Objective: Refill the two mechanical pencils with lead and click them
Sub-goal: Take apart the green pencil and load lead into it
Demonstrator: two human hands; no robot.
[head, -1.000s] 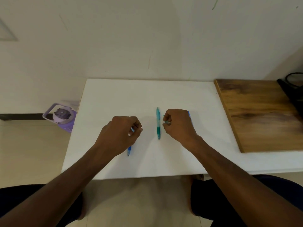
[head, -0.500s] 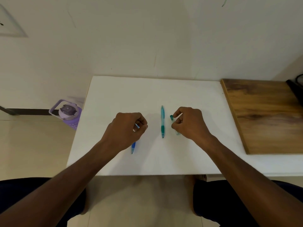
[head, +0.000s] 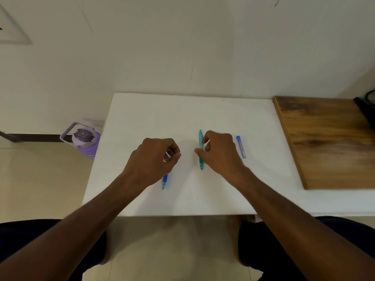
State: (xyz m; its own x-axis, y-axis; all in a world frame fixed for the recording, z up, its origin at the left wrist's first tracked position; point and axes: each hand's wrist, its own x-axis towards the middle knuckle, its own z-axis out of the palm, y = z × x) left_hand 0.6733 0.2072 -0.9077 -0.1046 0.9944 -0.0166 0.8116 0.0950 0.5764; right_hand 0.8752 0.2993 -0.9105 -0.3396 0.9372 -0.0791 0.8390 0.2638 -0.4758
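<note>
Left hand (head: 154, 161) grips the blue plastic mechanical pencil (head: 164, 180); right hand (head: 220, 153), fingers loosely curled and empty, reaches the teal mechanical pencil (head: 200, 151) lying on the white worktop (head: 182, 110). Risk: a nudged pencil rolls toward the blue lead tube (head: 241, 147).

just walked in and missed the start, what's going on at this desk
A person sits at a white table with two mechanical pencils. The left hand grips the blue pencil, its tip pointing back toward them. The right hand is at the teal pencil, which lies on the table, thumb and fingers closing around it. A blue lead tube lies just right of that hand. Whether either pencil is refilled can't be told.
</note>
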